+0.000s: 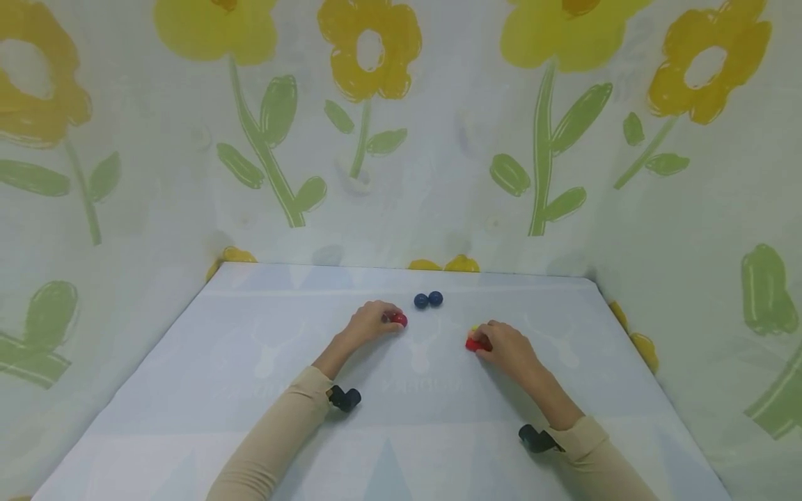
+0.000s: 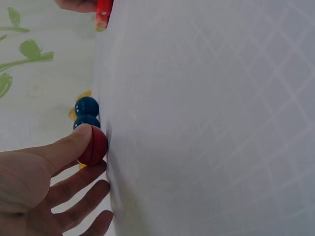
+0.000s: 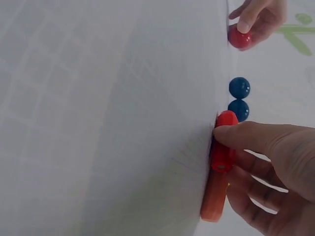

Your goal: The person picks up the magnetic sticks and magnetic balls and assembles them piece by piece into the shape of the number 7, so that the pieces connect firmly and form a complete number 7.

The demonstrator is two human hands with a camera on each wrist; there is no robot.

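My left hand [image 1: 370, 321] pinches a shiny red ball [image 2: 93, 147] between thumb and fingers, low at the white tabletop; a dark seam runs round the ball. Just beyond it, two dark blue balls [image 1: 428, 300] sit side by side, touching. On the right, my right hand [image 1: 506, 348] holds a short red rod-like piece [image 3: 224, 156], thumb on the near side and fingers behind. An orange rod-like piece [image 3: 214, 196] lies against the red one, partly covered by it. A bit of yellow [image 1: 474, 327] shows by the right fingers; its shape is mostly hidden.
A white and pale grey patterned cloth covers the table [image 1: 388, 410]. Flower-printed fabric walls [image 1: 432, 160] stand behind it and along both sides. Small black cameras [image 1: 344, 398] hang at both cuffs.
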